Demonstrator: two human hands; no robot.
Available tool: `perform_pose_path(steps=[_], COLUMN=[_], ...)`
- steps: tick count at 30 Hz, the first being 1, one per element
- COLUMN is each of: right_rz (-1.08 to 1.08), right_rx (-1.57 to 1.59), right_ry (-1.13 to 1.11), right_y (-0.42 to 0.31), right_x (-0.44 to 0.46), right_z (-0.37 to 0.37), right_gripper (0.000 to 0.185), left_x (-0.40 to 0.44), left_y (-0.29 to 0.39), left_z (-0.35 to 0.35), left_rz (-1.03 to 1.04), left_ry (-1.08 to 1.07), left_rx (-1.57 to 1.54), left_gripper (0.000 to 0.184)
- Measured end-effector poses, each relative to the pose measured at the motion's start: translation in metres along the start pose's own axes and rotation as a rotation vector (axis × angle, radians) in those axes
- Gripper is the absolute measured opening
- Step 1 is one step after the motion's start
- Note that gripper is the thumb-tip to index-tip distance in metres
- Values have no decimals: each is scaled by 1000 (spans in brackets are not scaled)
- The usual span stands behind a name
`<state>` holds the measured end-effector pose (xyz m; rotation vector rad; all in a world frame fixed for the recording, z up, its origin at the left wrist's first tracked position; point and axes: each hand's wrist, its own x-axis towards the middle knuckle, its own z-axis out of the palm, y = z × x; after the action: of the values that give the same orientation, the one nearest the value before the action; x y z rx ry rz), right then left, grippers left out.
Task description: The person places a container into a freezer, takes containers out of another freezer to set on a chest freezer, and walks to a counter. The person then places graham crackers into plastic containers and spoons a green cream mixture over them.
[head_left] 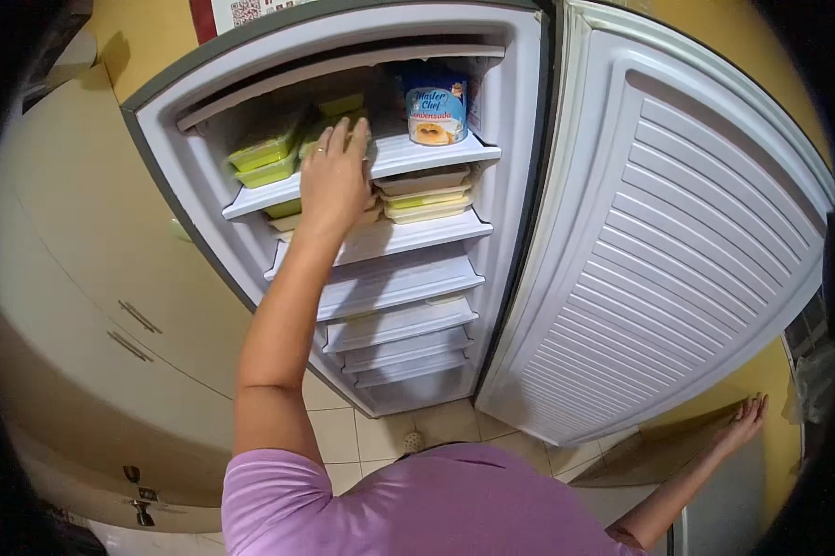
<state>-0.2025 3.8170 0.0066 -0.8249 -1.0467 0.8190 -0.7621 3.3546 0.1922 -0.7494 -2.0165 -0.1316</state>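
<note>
My left hand [337, 178] reaches into the upright freezer at the top shelf [389, 159], fingers stretched out over a stack of green-filled containers [341, 105]. Much of that stack is hidden behind the hand, so I cannot tell how firmly the fingers touch it. Just left of it stands another stack of green containers [263, 159]. On the right of the same shelf is a blue and white Master Chef tub [438, 113]. Away to the right, below the freezer door's outer edge, my right hand [744, 424] is held out with its fingers extended and nothing in it.
More flat containers [426, 195] are stacked on the second shelf, with others partly behind my left forearm. Lower shelves [399, 287] follow beneath. The freezer door [677, 232] is swung wide on the right. Pale cabinets [102, 269] line the left, and floor tiles [380, 438] lie below.
</note>
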Motion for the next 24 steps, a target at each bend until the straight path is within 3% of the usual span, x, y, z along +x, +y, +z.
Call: perform_pose_path(steps=[4, 6, 7, 9, 13, 17, 21, 24], right_rz=[251, 363, 576, 807, 835, 882, 834, 822], right_rx=[-103, -150, -45, 122, 352, 337, 276, 126], right_ry=[-57, -331, -268, -415, -481, -392, -324, -353], right_y=[93, 144, 169, 263, 254, 226, 212, 207], right_x=[56, 60, 64, 71, 43, 19, -7, -36], right_z=[-11, -13, -4, -20, -4, -7, -37, -78], right_gripper=[55, 76, 78, 75, 59, 52, 52, 59], left_x=[-63, -108, -133, -186, -289, -365, -428, -471], left_y=[84, 115, 127, 138, 122, 98, 89, 82], left_z=[-47, -52, -49, -40, -16, -39, -70, -96], left_rz=[62, 48, 8, -61, -165, -305, -367, -397], left_ry=[-20, -186, -281, -417, -728, -1368, -1392, -1408], left_rx=[-308, -416, -462, -518, -613, -193, -421, -411], left_gripper=[58, 54, 53, 48, 47, 50, 56, 57])
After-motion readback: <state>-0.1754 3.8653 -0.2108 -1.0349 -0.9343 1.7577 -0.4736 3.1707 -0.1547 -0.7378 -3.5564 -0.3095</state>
